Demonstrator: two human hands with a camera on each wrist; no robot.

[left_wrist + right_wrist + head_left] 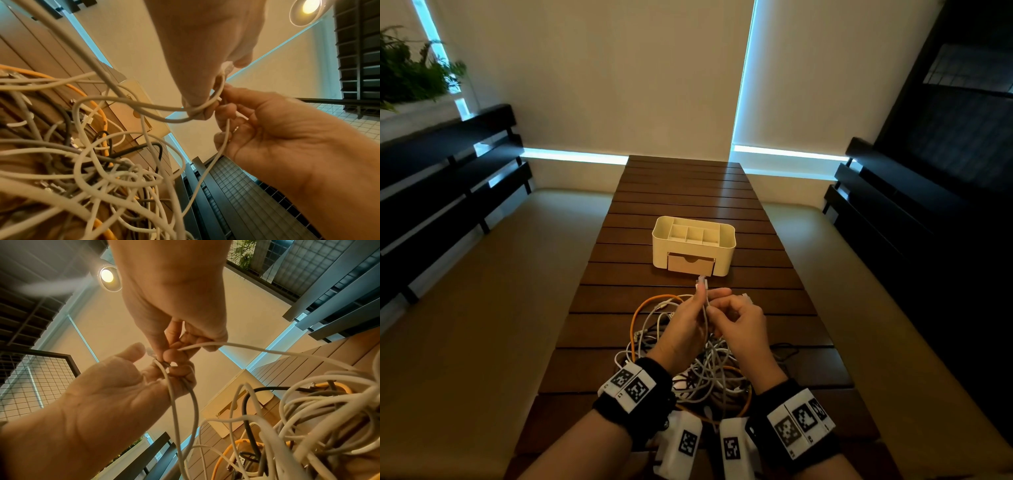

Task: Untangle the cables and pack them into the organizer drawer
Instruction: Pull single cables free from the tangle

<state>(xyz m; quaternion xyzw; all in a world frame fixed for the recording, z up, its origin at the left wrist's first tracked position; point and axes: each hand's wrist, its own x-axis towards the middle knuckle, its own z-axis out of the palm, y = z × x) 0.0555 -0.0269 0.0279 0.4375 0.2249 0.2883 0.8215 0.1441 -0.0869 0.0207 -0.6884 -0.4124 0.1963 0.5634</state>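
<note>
White cable (705, 301) goes up between both hands, plug tip poking out above the fingers, but just where it leaves the tangle (702, 370) is lost among the loops. Wrists cover the near side of that pile; an orange cable (650, 301) arcs out on its left. Left hand (686, 325) is raised over the pile, thumb and fingers pinching the white cable near the plug. Right hand (739, 323) sits just beside it, fingers curled, nipping the same cable a little lower; in the left wrist view a loop wraps round those fingers (224, 112). Beyond, on the slatted table (681, 192), stands the organizer (693, 246), its drawer (691, 263) looking closed, though its inside is hidden.
</note>
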